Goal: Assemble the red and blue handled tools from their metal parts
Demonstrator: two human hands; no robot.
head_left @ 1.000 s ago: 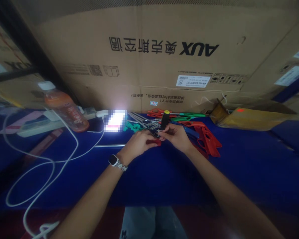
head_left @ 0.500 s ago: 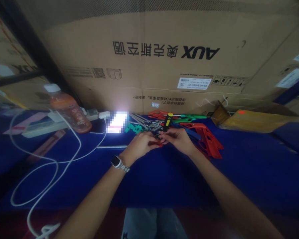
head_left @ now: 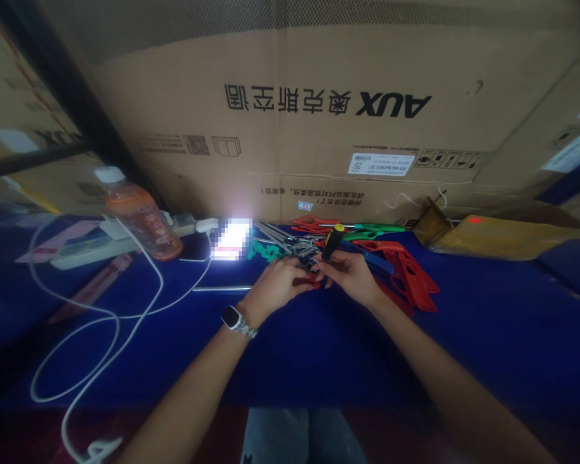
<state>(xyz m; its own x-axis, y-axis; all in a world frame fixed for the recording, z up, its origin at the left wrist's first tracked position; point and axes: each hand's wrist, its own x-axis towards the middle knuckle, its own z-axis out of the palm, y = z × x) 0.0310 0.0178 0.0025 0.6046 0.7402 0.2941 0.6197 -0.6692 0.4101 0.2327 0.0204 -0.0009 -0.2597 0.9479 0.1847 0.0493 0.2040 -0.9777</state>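
Observation:
My left hand (head_left: 275,288), with a watch (head_left: 231,318) on its wrist, is closed around a small red-handled tool (head_left: 305,281) on the blue table. My right hand (head_left: 350,274) meets it from the right and grips a screwdriver with a black handle and yellow cap (head_left: 332,240), tilted up and to the right. The screwdriver's tip is hidden between my fingers. Just behind my hands lies a pile of metal scissors blades and clips (head_left: 290,245).
Red scissors (head_left: 403,267), green-handled scissors (head_left: 374,229) and more red handles (head_left: 312,223) lie behind and right of my hands. A lit phone (head_left: 231,238), an orange drink bottle (head_left: 140,216), a power strip (head_left: 91,241) and a looping white cable (head_left: 120,309) are at left. Large cardboard boxes (head_left: 319,129) wall the back.
The screwdriver handle has tipped from upright to leaning right. Both hands stay together at the same spot; the view has shifted slightly.

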